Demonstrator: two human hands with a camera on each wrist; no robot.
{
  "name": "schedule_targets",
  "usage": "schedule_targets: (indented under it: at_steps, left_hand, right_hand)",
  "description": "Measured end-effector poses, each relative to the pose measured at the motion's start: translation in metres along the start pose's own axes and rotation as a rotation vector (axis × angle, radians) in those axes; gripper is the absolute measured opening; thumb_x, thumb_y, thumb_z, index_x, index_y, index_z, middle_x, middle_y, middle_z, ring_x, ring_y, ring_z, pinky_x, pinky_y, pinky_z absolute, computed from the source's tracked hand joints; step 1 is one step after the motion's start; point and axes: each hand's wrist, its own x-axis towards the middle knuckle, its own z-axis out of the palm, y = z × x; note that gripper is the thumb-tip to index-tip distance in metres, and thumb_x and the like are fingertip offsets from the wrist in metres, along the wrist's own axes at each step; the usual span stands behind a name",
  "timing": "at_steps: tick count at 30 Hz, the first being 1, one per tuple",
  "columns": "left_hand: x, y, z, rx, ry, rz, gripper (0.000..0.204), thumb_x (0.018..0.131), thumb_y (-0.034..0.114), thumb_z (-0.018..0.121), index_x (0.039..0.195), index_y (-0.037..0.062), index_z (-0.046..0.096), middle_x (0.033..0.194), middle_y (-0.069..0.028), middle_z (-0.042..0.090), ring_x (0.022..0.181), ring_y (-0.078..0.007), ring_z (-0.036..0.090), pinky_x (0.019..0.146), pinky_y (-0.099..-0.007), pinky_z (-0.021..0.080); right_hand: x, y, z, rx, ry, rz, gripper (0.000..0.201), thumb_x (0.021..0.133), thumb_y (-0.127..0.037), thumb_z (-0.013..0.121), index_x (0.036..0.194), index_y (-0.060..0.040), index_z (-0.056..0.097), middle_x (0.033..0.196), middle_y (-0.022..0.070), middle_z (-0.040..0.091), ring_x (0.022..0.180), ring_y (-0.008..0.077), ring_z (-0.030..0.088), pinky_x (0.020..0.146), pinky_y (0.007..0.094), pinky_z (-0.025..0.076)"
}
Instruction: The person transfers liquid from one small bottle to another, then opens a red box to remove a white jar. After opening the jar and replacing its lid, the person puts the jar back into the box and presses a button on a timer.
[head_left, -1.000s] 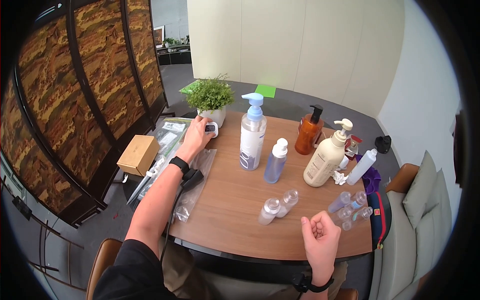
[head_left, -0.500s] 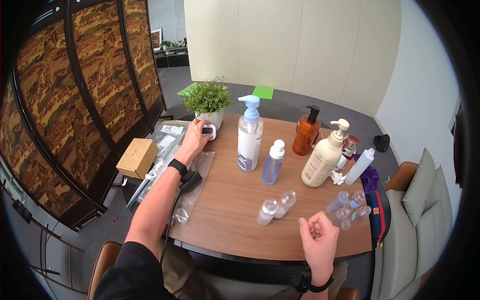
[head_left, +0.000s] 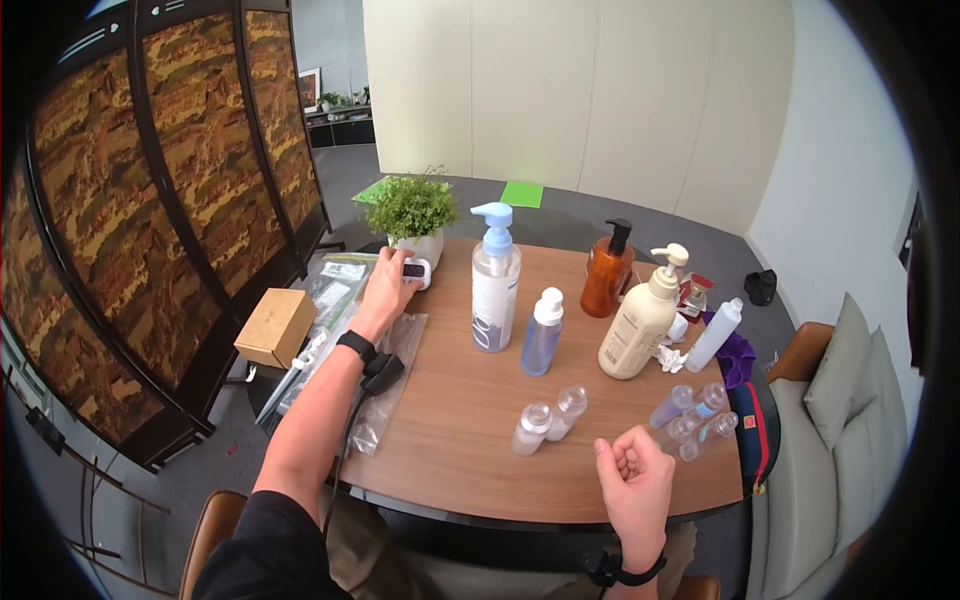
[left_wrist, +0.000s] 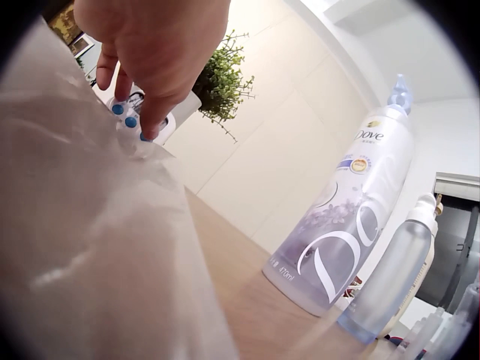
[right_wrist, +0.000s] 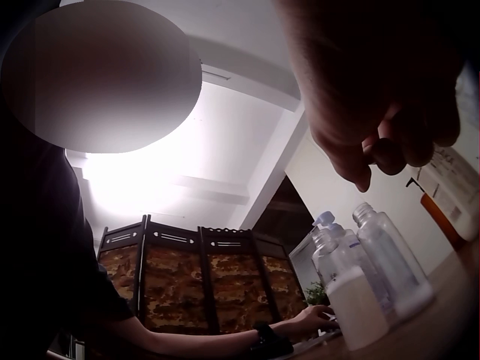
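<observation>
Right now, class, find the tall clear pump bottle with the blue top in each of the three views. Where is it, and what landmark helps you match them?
Head view: the pump bottle stands mid-table, right of the left hand.
Left wrist view: it fills the right half, "Dove" on its label.
Right wrist view: I cannot pick it out for certain.
Shared landmark: the potted plant.

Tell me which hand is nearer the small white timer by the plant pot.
Left. The left hand is on the white timer, fingers touching it. The right hand rests curled at the table's near edge, far from it.
</observation>
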Motion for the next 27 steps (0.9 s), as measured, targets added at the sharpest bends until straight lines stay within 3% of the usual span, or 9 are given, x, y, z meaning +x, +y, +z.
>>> schedule_targets:
  at_steps: [2, 4, 6, 8, 11, 16, 17, 22, 27]
  left_hand:
    - [0.006, -0.011, -0.004, -0.001, 0.008, 0.007, 0.046, 0.082, 0.006, 0.087, 0.125, -0.0027, 0.073, 0.127, -0.0262, 0.066, 0.119, -0.0476, 0.068, 0.105, -0.0513, 0.057]
    - [0.018, -0.032, -0.015, 0.153, 0.108, 0.068, 0.035, 0.086, 0.005, 0.079, 0.119, -0.0032, 0.075, 0.119, -0.0273, 0.069, 0.113, -0.0475, 0.071, 0.1, -0.0523, 0.059]
    - [0.022, -0.016, -0.045, 0.184, 0.116, 0.065, 0.02, 0.089, 0.003, 0.068, 0.106, -0.0014, 0.077, 0.101, -0.0235, 0.073, 0.101, -0.0438, 0.074, 0.089, -0.0514, 0.06]
    - [0.023, -0.006, -0.067, 0.176, 0.095, 0.036, 0.018, 0.086, 0.001, 0.071, 0.101, -0.0003, 0.079, 0.096, -0.019, 0.078, 0.095, -0.0383, 0.077, 0.086, -0.0467, 0.061]
    - [0.003, 0.042, -0.101, 0.169, 0.091, 0.084, 0.018, 0.087, 0.001, 0.07, 0.103, -0.0003, 0.078, 0.09, -0.0166, 0.078, 0.088, -0.0344, 0.078, 0.082, -0.0445, 0.061]
    - [-0.053, 0.138, -0.138, -0.023, -0.042, 0.074, 0.018, 0.09, -0.003, 0.067, 0.104, 0.0012, 0.078, 0.092, -0.0178, 0.078, 0.09, -0.0371, 0.077, 0.08, -0.0466, 0.061]
    - [-0.063, 0.148, -0.139, -0.034, -0.072, 0.08, 0.02, 0.089, 0.002, 0.073, 0.108, 0.0002, 0.078, 0.088, -0.0134, 0.078, 0.079, -0.0275, 0.075, 0.075, -0.0393, 0.06]
    - [-0.109, 0.175, -0.137, -0.265, -0.235, 0.031, 0.021, 0.09, 0.001, 0.074, 0.111, -0.0001, 0.077, 0.092, -0.0119, 0.076, 0.081, -0.0245, 0.071, 0.076, -0.0389, 0.058]
    - [-0.122, 0.16, -0.13, -0.419, -0.337, 0.039, 0.023, 0.094, 0.001, 0.074, 0.117, -0.0017, 0.074, 0.091, -0.0086, 0.073, 0.081, -0.0183, 0.068, 0.076, -0.0354, 0.056]
  right_hand:
    - [-0.001, -0.001, -0.001, 0.014, 0.008, 0.0, 0.035, 0.103, -0.002, 0.077, 0.08, -0.0025, 0.052, 0.061, -0.0052, 0.052, 0.057, -0.0011, 0.044, 0.051, 0.0223, 0.032]
    - [-0.002, -0.001, -0.003, 0.003, 0.004, -0.027, 0.034, 0.103, -0.002, 0.078, 0.08, -0.0027, 0.053, 0.06, -0.0055, 0.051, 0.056, -0.001, 0.044, 0.05, 0.0222, 0.031]
    - [-0.004, -0.004, -0.005, 0.006, 0.018, -0.032, 0.034, 0.103, -0.003, 0.078, 0.08, -0.0027, 0.053, 0.06, -0.0054, 0.051, 0.056, -0.0009, 0.043, 0.05, 0.0224, 0.031]
    - [-0.005, -0.006, -0.008, 0.001, 0.021, -0.039, 0.034, 0.103, -0.003, 0.078, 0.08, -0.0028, 0.053, 0.06, -0.0054, 0.05, 0.056, -0.0007, 0.043, 0.05, 0.0226, 0.031]
    - [-0.004, -0.006, -0.011, -0.013, 0.036, -0.062, 0.035, 0.103, -0.004, 0.079, 0.079, -0.0028, 0.053, 0.06, -0.005, 0.05, 0.055, -0.0005, 0.043, 0.05, 0.0231, 0.031]
    - [-0.003, -0.014, -0.013, -0.062, 0.039, -0.065, 0.025, 0.102, -0.004, 0.079, 0.087, -0.0011, 0.059, 0.062, -0.0039, 0.053, 0.056, 0.0004, 0.044, 0.051, 0.0241, 0.032]
    - [-0.002, -0.02, -0.013, -0.073, 0.033, -0.081, 0.025, 0.102, -0.004, 0.079, 0.087, -0.0011, 0.059, 0.062, -0.0039, 0.053, 0.056, 0.0004, 0.044, 0.051, 0.0241, 0.032]
    - [-0.005, -0.063, -0.019, -0.162, -0.027, -0.104, 0.015, 0.099, -0.004, 0.081, 0.107, 0.0011, 0.07, 0.066, -0.0024, 0.058, 0.056, 0.0024, 0.047, 0.052, 0.0263, 0.034]
    - [0.002, -0.1, -0.017, -0.357, -0.077, -0.202, 0.021, 0.097, -0.01, 0.083, 0.111, 0.0002, 0.072, 0.066, 0.002, 0.061, 0.053, 0.0088, 0.052, 0.054, 0.0313, 0.04]
